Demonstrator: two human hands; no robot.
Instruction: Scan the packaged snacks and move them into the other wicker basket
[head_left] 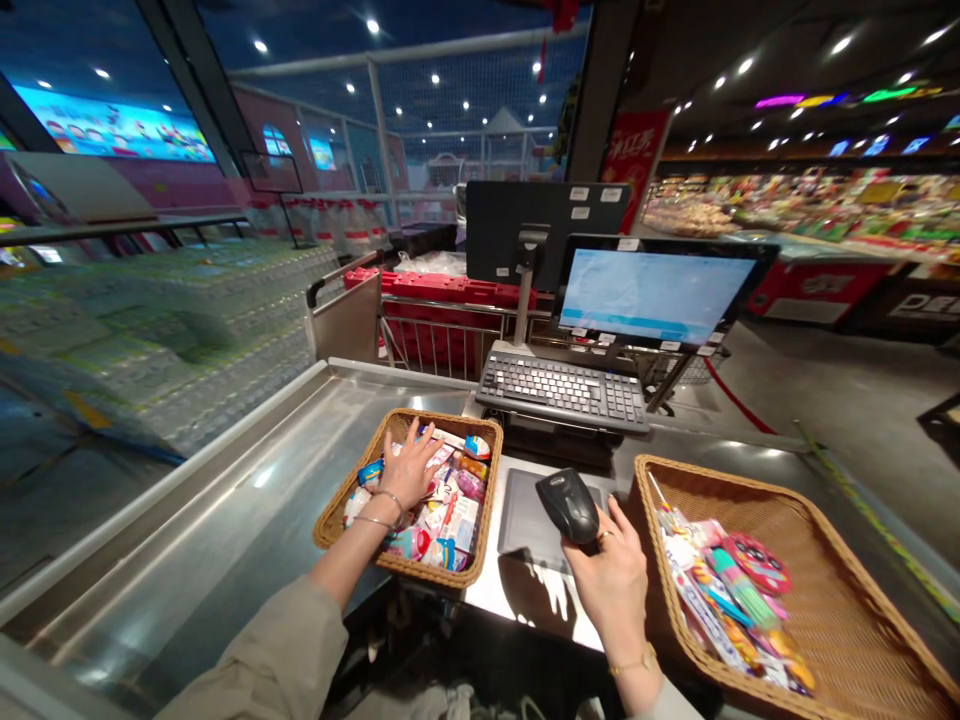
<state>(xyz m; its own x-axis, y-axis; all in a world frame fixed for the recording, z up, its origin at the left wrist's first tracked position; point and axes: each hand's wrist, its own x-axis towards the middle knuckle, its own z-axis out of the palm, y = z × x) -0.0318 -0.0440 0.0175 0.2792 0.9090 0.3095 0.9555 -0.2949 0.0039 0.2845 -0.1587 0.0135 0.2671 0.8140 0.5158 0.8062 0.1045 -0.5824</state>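
My left hand (409, 472) lies with fingers spread on small packaged snacks (450, 520) in a wicker basket (488, 510). Its fingertips touch the wrappers, and I cannot make out a grip on any one pack. My right hand (611, 585) is closed around a black handheld barcode scanner (568, 505), whose head points away from me. The scanner is over a grey plate (517, 520) set in the counter, and shadows of hand and scanner fall below. Part of its handle is hidden by my fingers.
A larger wicker basket (847, 600) at right holds several wrapped sweets (735, 590) on its left side. Behind the counter edge stand a keyboard (559, 388), a lit monitor (656, 295) and a dark screen back (495, 230). Steel counter (225, 520) extends left.
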